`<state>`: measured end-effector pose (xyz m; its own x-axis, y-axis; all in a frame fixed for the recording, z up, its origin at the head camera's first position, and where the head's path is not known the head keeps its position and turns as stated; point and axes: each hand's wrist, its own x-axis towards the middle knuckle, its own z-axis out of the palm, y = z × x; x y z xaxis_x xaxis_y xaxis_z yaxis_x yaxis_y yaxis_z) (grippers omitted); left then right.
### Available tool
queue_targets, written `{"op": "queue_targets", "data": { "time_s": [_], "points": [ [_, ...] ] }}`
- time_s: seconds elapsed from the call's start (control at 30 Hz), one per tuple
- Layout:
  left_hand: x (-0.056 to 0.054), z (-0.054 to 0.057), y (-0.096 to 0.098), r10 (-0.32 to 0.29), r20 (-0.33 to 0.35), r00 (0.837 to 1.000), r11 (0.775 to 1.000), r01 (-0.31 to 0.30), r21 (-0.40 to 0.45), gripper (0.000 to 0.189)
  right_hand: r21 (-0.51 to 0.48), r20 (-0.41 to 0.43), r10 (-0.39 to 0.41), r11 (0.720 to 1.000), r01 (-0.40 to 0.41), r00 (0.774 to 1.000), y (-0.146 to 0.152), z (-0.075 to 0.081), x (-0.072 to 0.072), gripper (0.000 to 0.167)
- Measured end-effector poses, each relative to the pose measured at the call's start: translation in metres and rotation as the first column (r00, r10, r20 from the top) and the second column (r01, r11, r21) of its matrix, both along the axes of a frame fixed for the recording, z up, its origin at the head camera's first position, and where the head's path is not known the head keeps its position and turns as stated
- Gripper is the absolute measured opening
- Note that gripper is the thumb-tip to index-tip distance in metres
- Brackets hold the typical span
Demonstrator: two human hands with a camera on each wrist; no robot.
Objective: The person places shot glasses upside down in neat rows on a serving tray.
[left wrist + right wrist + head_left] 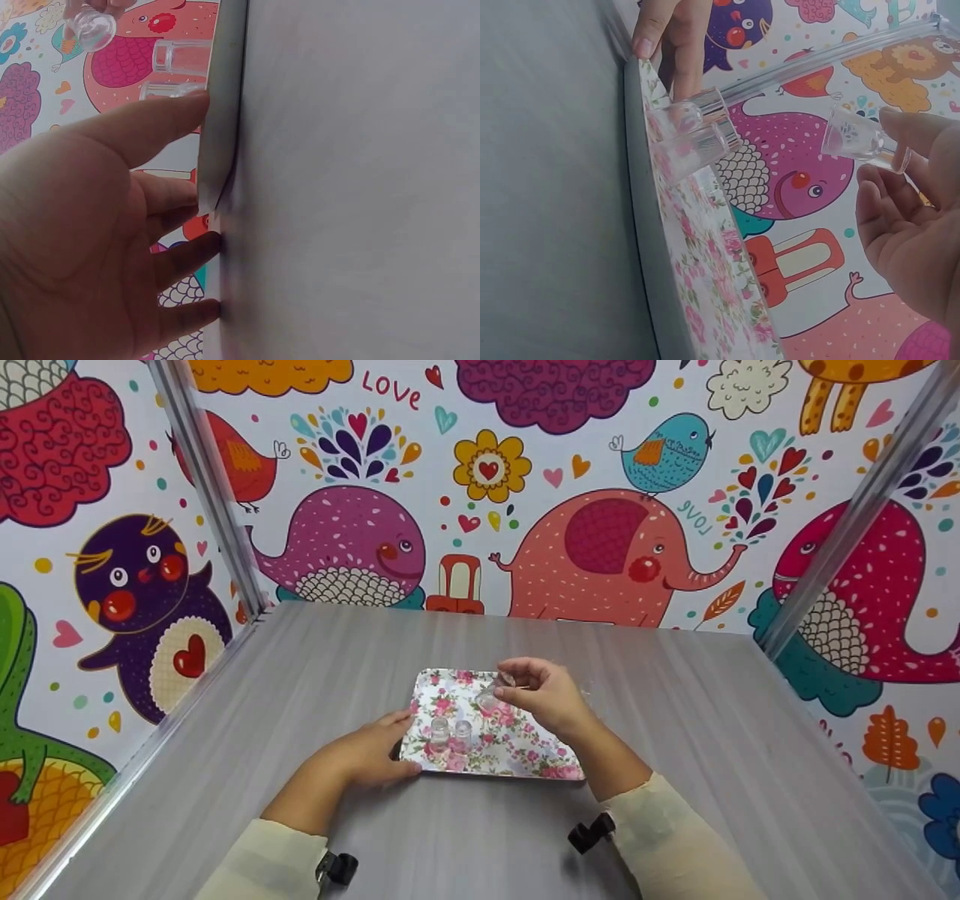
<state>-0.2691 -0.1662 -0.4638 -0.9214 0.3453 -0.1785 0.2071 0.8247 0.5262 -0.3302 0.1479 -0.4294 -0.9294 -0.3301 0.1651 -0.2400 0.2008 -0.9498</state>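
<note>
A floral tray with a pink rose pattern lies on the table. Two small clear shot glasses stand side by side near its left front corner, the left glass and the right glass. My left hand rests at the tray's left edge; in the left wrist view its thumb touches the rim, and the other fingers stretch out loosely. Above the tray's far part, my right hand pinches a third clear shot glass by one end between thumb and fingers, tilted, apart from the tray.
The grey table extends around the tray on all sides. Cartoon-printed walls stand behind and at both sides, with metal posts at the corners. A black wrist camera sits at the right sleeve.
</note>
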Motion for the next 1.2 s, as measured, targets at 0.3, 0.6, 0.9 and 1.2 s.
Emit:
{"op": "queue_targets", "data": {
  "time_s": [0.3, 0.6, 0.9, 1.2],
  "points": [
    [0.002, 0.001, 0.0, 0.007, -0.003, 1.0, 1.0, -0.007, -0.001, 0.091, 0.074, 0.071, 0.075, 0.994, -0.08, 0.995, -0.005, -0.01, -0.002, 0.042],
    [0.002, 0.0, -0.001, 0.004, -0.003, 1.0, 1.0, -0.004, -0.001, 0.09, 0.215, 0.071, 0.144, 0.964, -0.156, 0.987, -0.011, -0.024, -0.004, 0.04],
    [0.001, -0.001, -0.001, -0.005, -0.007, 1.0, 1.0, 0.005, 0.003, 0.089, 0.288, 0.1, 0.175, 0.937, -0.197, 0.98, -0.013, -0.036, -0.007, 0.041],
    [0.001, -0.001, 0.0, -0.008, -0.013, 1.0, 1.0, 0.008, 0.007, 0.09, 0.254, 0.092, 0.208, 0.941, -0.225, 0.974, -0.013, -0.038, -0.007, 0.046]
  ]
}}
